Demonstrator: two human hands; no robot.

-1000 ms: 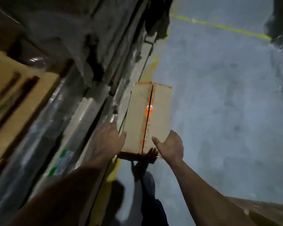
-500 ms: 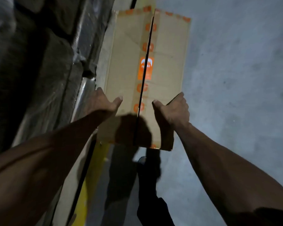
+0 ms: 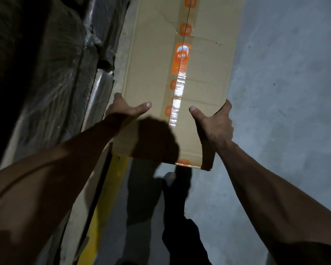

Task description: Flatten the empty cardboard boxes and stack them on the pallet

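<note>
Head view: taped, unflattened cardboard box [image 3: 153, 73] between hands.

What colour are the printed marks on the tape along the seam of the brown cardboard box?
Orange, on clear glossy tape along the brown cardboard box; head view.

Wrapped stacks [image 3: 52, 77] crowd the left; bare concrete floor [image 3: 285, 92] lies open right.

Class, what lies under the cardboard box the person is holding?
Below the box show grey floor, a yellow floor stripe and a dark shoe. The floor straight beneath it, and the fingers under its edges, are hidden.
</note>
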